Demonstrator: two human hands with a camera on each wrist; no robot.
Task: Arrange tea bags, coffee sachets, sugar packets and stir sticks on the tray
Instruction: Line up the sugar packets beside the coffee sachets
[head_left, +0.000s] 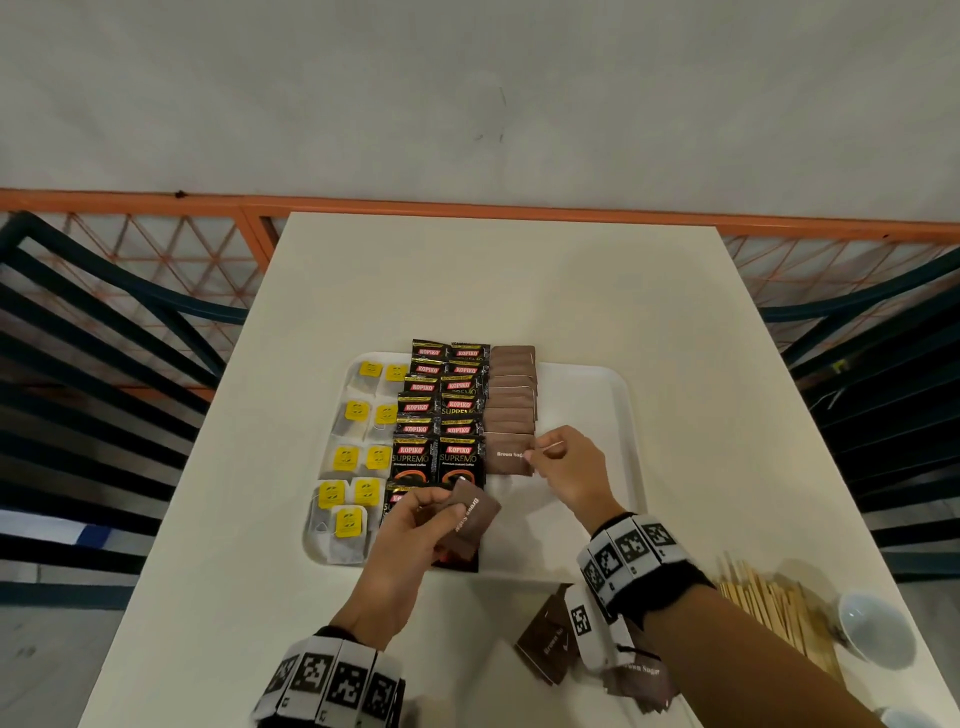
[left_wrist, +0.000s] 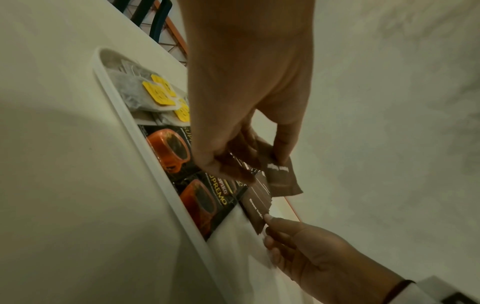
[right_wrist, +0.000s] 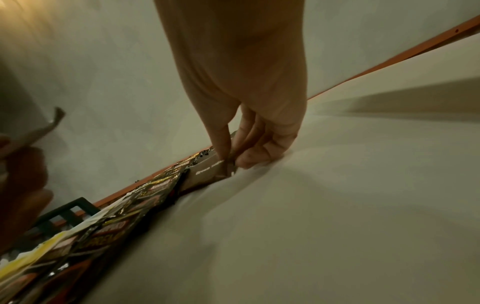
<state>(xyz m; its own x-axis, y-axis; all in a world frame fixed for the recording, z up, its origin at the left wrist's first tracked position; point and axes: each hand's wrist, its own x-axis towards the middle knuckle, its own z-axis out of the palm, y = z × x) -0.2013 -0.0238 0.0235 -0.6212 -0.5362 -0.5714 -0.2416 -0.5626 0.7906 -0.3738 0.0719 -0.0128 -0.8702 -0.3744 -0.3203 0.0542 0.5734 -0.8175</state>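
Observation:
A white tray (head_left: 618, 405) holds tea bags with yellow tags (head_left: 358, 415) on its left, two columns of black coffee sachets (head_left: 447, 410) in the middle and a column of brown sugar packets (head_left: 511, 395) to their right. My right hand (head_left: 563, 470) pinches the right edge of the nearest brown sugar packet in the column (head_left: 506, 457), which lies on the tray. My left hand (head_left: 415, 525) holds a small stack of brown sugar packets (head_left: 470, 519) above the tray's near edge. The same stack (left_wrist: 279, 176) shows in the left wrist view.
More brown sugar packets (head_left: 550, 644) lie on the white table near me, partly under my right wrist. Wooden stir sticks (head_left: 774, 608) lie at the near right beside a white cup (head_left: 878, 631). Dark chairs stand on both sides; an orange railing runs behind.

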